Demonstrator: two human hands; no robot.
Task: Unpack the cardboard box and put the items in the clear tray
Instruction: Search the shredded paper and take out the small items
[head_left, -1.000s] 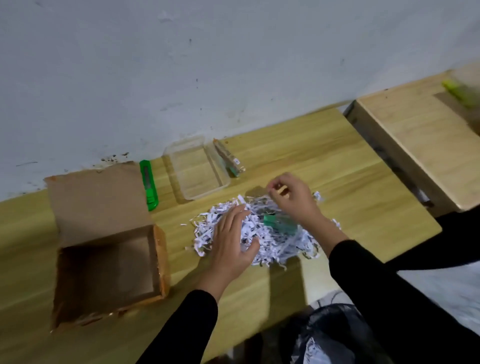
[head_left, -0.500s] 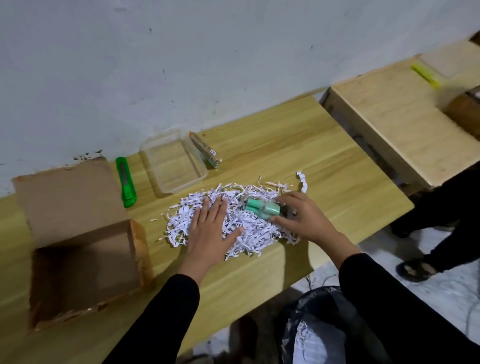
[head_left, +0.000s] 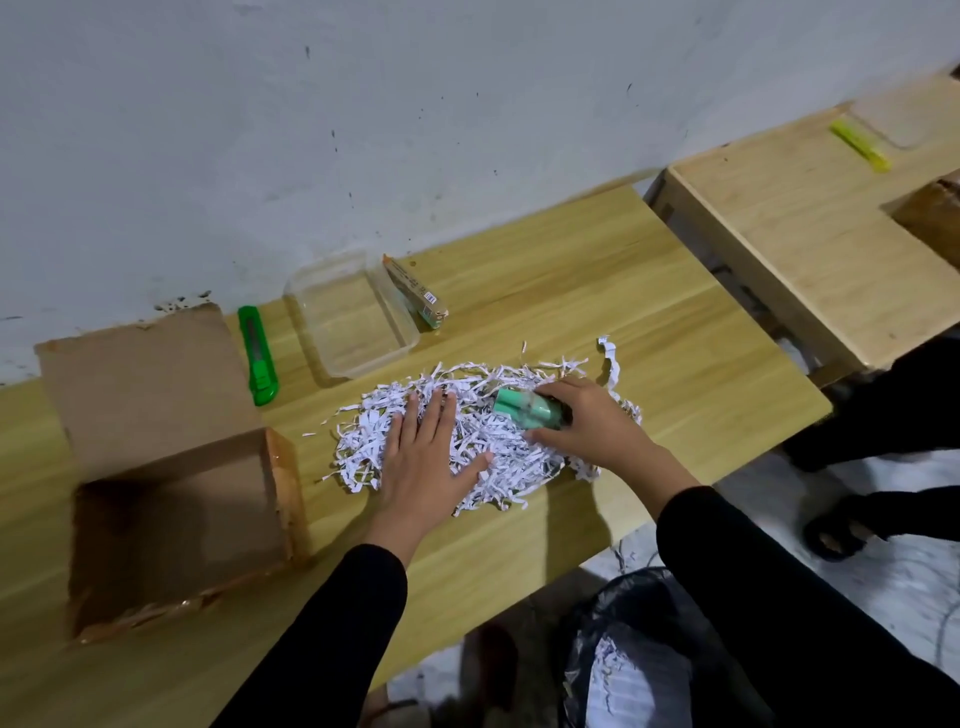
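A pile of white shredded paper (head_left: 498, 457) lies on the wooden table (head_left: 571, 291). My left hand (head_left: 423, 457) rests flat on the pile's left side, fingers spread. My right hand (head_left: 587, 423) is closed around a small mint-green cylindrical item (head_left: 522, 408) lying on the shreds. The open cardboard box (head_left: 171, 519) stands at the left, its inside looking empty. The clear tray (head_left: 348, 312) sits behind the pile near the wall, with nothing in it. A small brown packet (head_left: 415, 291) leans against the tray's right side.
A green utility knife (head_left: 257, 356) lies between box and tray. A second wooden table (head_left: 810, 234) at the right carries a yellow knife (head_left: 860, 145). A black mesh bin (head_left: 649, 654) with paper stands below the table edge. Another person's foot (head_left: 841, 530) is at the right.
My right hand came down from above the pile onto the mint-green item and closed on it. My left hand stayed flat on the shreds. The camera view shifted.
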